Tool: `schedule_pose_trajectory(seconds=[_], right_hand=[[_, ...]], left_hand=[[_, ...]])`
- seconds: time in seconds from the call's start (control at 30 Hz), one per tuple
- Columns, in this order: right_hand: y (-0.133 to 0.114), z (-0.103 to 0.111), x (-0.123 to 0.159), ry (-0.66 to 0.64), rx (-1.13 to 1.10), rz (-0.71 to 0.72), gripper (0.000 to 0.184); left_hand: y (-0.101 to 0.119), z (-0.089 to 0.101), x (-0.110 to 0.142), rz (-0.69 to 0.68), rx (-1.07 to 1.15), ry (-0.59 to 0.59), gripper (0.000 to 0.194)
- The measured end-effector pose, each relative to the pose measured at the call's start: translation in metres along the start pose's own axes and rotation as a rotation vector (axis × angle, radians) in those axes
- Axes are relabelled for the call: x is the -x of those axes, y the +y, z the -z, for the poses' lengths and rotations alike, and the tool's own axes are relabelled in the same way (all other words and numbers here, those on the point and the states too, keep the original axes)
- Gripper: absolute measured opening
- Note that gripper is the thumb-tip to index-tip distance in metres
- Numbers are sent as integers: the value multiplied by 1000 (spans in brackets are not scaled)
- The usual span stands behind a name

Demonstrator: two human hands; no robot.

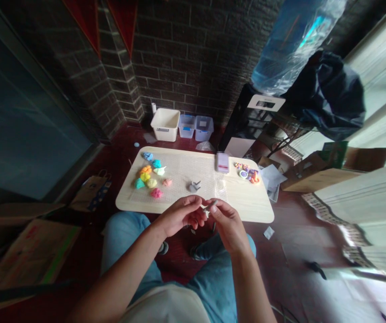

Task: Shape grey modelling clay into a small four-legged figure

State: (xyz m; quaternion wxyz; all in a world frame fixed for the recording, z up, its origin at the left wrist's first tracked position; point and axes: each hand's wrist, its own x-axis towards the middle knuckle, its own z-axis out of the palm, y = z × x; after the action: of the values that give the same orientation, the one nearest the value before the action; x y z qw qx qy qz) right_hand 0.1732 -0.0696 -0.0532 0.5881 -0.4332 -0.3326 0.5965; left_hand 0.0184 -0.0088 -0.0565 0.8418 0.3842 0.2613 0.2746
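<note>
My right hand [228,220] pinches a small grey piece of modelling clay [210,206] between thumb and fingers, above the near edge of the low table. My left hand [182,213] meets it from the other side, fingers curled and thumb at the piece's left end. Just beyond the hands, a grey clay lump [194,186] with pointed strips lies on the bubble-wrap sheet [186,166]. Several coloured clay lumps sit at the left, among them a pink lump [156,193], an orange lump [145,169] and a blue lump [147,156].
A phone [223,162] lies at the table's far edge, with small multicoloured clay shapes [253,176] to its right. Behind the pale table [246,206] stand a white bin [166,125], blue-tinted tubs [204,129] and a water dispenser [246,121]. Cardboard boxes [317,172] flank both sides.
</note>
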Motion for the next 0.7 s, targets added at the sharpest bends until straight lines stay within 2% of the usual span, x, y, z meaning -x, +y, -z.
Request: schedule_pose_trajectory(seconds=[0.1,0.2,0.27,0.37,0.47,0.53,0.6,0.7], right_hand=[[4,1,-3,58,-2,-30,16],[9,3,-5,62,-38,-79,21],[13,7,-7,97,-86,-97,21],[19,19,-11,200,-135,-81,17],[25,33,-14,287,-210,-94,21],[28,42,-16,340,-287,-133,26],[31,49,-16,374,-338,-172,30],[35,58,-15,404,-355,-201,33]], left_hand=[[-5,4,-1,55,-49,-2,43],[-11,8,-4,97,-145,5,38],[-15,16,-10,124,-205,17,41],[-23,44,-33,156,-348,110,48],[-36,87,-72,129,-552,356,40],[-46,113,-101,108,-686,446,31],[-56,133,-127,75,-800,475,32],[-68,150,-154,23,-925,453,35]])
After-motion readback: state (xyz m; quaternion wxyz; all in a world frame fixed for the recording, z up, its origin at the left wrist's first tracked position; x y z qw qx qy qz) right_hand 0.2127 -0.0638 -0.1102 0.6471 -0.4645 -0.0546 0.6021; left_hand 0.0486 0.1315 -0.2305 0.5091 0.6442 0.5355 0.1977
